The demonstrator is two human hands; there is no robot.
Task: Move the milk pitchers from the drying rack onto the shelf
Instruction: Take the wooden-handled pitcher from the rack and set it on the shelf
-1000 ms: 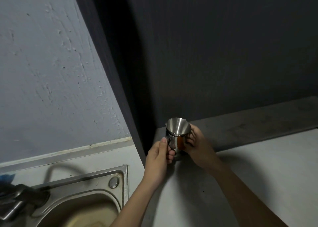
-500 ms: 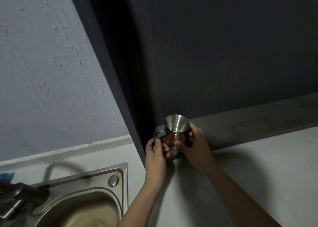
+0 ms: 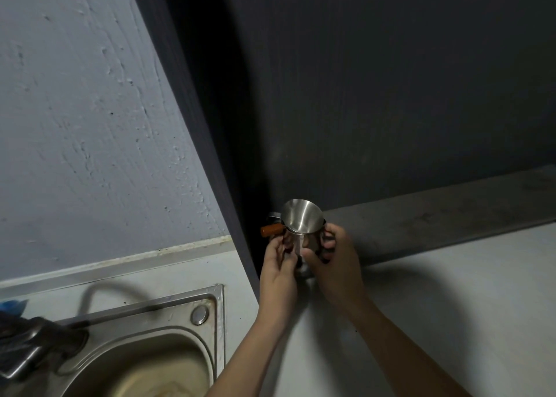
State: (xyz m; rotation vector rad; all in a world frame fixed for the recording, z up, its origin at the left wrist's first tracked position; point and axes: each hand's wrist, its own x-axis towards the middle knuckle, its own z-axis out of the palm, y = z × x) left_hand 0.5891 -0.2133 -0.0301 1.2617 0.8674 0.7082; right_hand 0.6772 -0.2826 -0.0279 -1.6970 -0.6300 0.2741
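Observation:
A shiny steel milk pitcher [image 3: 302, 219] stands upright at the left end of the dark grey shelf [image 3: 436, 216], in the corner by the dark panel. My right hand [image 3: 334, 261] is closed around its right side, fingers hooked in the handle. Tucked behind it on the left is a smaller steel pitcher [image 3: 274, 216] whose orange handle [image 3: 271, 230] sticks out to the left. My left hand [image 3: 278, 265] is curled just below that handle, pinching the small pitcher's body. Most of the small pitcher is hidden.
A white counter [image 3: 451, 306] runs under the shelf. A steel sink [image 3: 168, 315] with a dark tap [image 3: 30, 351] sits at the lower left. An upright dark panel [image 3: 192, 125] separates the grey wall from the shelf alcove.
The orange handle has swung from in front of the big pitcher round to the left. My left hand has closed in beneath it. The right hand keeps its hold.

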